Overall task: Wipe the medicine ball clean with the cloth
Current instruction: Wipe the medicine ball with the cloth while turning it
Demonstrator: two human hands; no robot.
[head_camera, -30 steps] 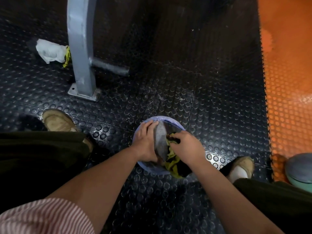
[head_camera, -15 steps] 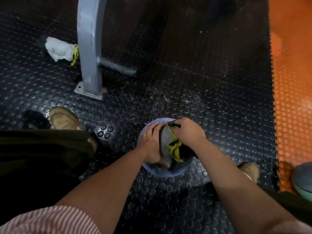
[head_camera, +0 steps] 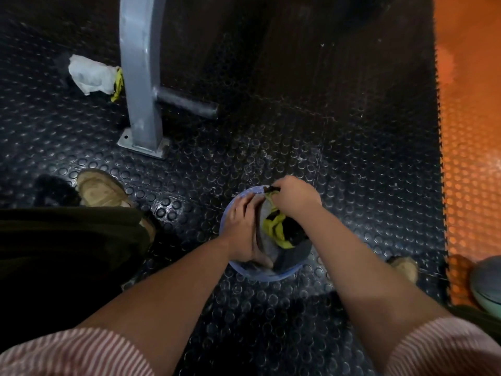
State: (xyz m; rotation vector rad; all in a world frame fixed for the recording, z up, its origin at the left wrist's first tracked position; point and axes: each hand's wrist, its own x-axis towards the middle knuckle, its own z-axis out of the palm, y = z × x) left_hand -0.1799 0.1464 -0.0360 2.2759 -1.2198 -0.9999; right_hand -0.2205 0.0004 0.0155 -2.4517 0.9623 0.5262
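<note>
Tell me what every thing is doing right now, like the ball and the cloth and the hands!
left hand: flat against the medicine ball.
right hand: grips the cloth.
medicine ball: sits on the floor, steadied by the left hand.
cloth: bunched, pressed on the ball's top.
second ball: lies untouched at the right edge.
white rag: crumpled beside the post.
post: upright.

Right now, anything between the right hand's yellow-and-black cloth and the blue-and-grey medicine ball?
Nothing visible. The right hand grips the yellow-and-black cloth directly on the blue-and-grey medicine ball. The left hand rests on the ball's left side, beside the cloth, not under it.
</note>
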